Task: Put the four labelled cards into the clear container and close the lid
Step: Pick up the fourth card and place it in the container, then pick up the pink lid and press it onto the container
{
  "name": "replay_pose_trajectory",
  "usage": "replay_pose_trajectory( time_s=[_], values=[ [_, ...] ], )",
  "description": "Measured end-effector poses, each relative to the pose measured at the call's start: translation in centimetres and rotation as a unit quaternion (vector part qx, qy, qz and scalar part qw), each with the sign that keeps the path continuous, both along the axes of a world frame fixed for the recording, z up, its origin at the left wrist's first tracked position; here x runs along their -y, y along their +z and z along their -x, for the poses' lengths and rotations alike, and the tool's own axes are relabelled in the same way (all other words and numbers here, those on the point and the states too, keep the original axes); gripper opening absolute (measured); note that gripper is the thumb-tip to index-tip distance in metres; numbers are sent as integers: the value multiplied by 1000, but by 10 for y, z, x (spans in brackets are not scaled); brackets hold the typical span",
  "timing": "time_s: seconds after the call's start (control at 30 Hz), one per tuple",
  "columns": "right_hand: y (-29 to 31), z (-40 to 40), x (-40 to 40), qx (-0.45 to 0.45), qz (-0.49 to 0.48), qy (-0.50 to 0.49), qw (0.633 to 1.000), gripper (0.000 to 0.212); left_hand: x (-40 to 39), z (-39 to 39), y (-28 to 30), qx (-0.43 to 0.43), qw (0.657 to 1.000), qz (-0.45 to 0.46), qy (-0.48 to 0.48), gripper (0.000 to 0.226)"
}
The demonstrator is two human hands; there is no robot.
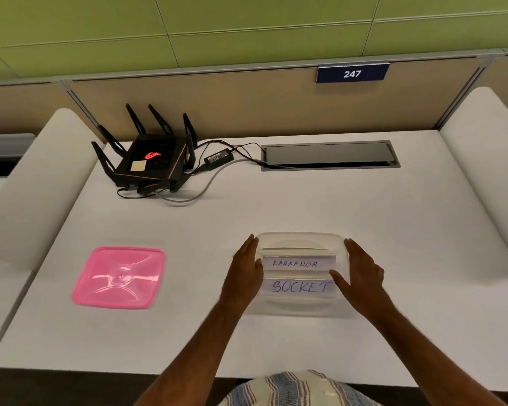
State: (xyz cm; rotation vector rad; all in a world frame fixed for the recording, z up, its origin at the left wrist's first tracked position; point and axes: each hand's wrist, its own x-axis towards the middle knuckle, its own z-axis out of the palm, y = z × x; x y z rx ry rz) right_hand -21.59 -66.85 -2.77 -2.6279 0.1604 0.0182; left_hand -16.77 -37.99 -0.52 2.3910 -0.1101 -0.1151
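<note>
A clear container sits on the white desk in front of me. White cards stand inside it in a row. The nearest card reads SOCKET and the card behind it reads LABRADOR; edges of further cards show behind. My left hand rests flat against the container's left side with its thumb near the LABRADOR card. On the right side, my right hand has its fingers apart and its thumb by the SOCKET card. The pink lid lies flat on the desk to the left, apart from the container.
A black router with antennas stands at the back left, its power brick and cables trailing to a grey cable hatch at the back. White side dividers flank the desk. A blue sign reads 247.
</note>
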Motion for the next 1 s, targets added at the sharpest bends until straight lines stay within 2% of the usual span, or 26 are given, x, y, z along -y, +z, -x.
replay_pose_trajectory(
  time_s=[0.2, 0.5, 0.67, 1.0],
  values=[
    [16, -15, -28, 47, 29, 34, 998, 75, -28, 1, -3, 26, 999, -18, 23, 53],
    [33, -50, -110, 16, 10, 148, 989, 75, -107, -9, -21, 22, 992, -103, 62, 63],
    [30, -67, -162, 25, -22, 197, 980, 73, -155, -9, -23, 8, 988, -103, 112, 64],
    [13, -90, -254, -6, 6, 272, 962, 82, -251, -8, -27, -24, 972, -114, 204, 63]
  ],
)
